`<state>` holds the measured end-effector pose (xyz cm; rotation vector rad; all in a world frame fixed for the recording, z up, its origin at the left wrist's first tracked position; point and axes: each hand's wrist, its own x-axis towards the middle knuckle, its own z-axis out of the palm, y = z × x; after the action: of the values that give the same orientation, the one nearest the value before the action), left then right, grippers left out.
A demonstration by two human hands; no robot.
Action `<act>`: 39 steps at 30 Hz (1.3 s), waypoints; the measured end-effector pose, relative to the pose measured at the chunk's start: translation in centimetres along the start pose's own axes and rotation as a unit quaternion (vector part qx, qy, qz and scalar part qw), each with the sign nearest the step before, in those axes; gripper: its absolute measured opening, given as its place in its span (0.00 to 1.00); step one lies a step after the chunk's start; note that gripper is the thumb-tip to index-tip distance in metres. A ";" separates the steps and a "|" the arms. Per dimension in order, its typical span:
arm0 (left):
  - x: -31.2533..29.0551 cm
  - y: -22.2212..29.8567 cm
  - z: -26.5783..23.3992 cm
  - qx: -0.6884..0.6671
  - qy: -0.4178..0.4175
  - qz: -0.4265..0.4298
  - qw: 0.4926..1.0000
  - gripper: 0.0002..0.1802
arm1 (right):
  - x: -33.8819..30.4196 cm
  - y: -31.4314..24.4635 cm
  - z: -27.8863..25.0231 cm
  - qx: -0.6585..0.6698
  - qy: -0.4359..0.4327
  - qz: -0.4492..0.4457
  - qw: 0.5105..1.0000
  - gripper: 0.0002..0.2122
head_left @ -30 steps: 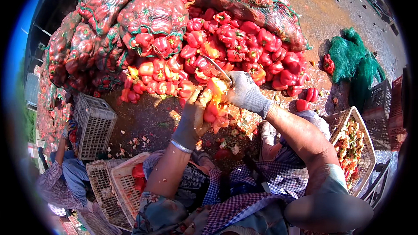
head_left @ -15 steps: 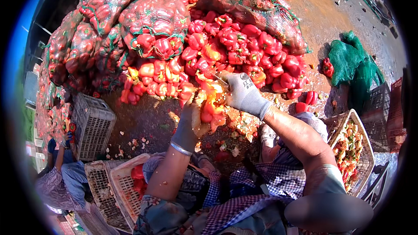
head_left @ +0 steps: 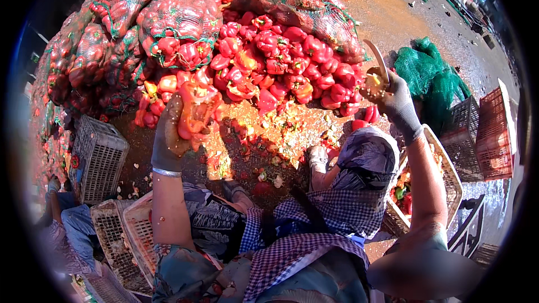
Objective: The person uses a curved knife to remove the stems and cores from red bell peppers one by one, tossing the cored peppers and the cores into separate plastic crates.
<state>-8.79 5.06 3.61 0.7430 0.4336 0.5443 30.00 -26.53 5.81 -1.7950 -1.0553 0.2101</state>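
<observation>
My left hand [head_left: 168, 143], in a dirty grey glove, is closed round a cut-open, hollowed red bell pepper [head_left: 197, 111] at the left of the work area. Raised on the right, my gloved right hand [head_left: 396, 100] grips a knife [head_left: 380, 59] with its curved blade pointing up. A pale yellowish piece, seemingly a pepper core [head_left: 373, 82], sits against the fingers beside the blade. The knife's handle is hidden in the hand. Beyond both hands lies a heap of whole red bell peppers [head_left: 292, 50] on the wet ground.
Full mesh sacks of peppers [head_left: 179, 17] stand behind the heap. A crate of pepper scraps [head_left: 449, 177] is at my right, and a pale crate [head_left: 140, 224] at my left. Green netting [head_left: 426, 78] lies far right. Another person [head_left: 78, 230] sits at far left.
My hands have moved apart: the left carries the pepper left, while the right has swung up and right with the knife and the pale piece. The view has shifted slightly right.
</observation>
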 end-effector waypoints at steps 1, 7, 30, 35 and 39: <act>-1.3 1.7 -0.6 0.034 -0.004 0.007 0.999 0.26 | -1.5 -0.3 -2.9 -0.117 -0.008 0.088 0.989 0.19; -11.0 7.3 -2.7 0.454 0.135 0.118 0.873 0.20 | -15.2 4.8 -17.0 -0.478 -0.035 0.278 0.833 0.18; 5.0 -3.9 1.6 0.506 0.140 0.068 0.848 0.17 | 9.1 32.9 5.0 -0.238 0.033 0.331 0.913 0.18; 4.3 -5.8 0.5 0.530 0.154 0.076 0.830 0.19 | 8.5 33.8 8.1 0.018 0.068 0.407 0.911 0.17; 4.9 -6.2 -0.7 0.637 0.085 0.124 0.756 0.21 | 7.6 34.5 8.2 0.141 0.187 0.302 0.924 0.16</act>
<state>-3.46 4.62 -2.25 2.1113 0.8995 0.5174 49.32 -19.54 -24.03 -1.7540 -0.1667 0.3538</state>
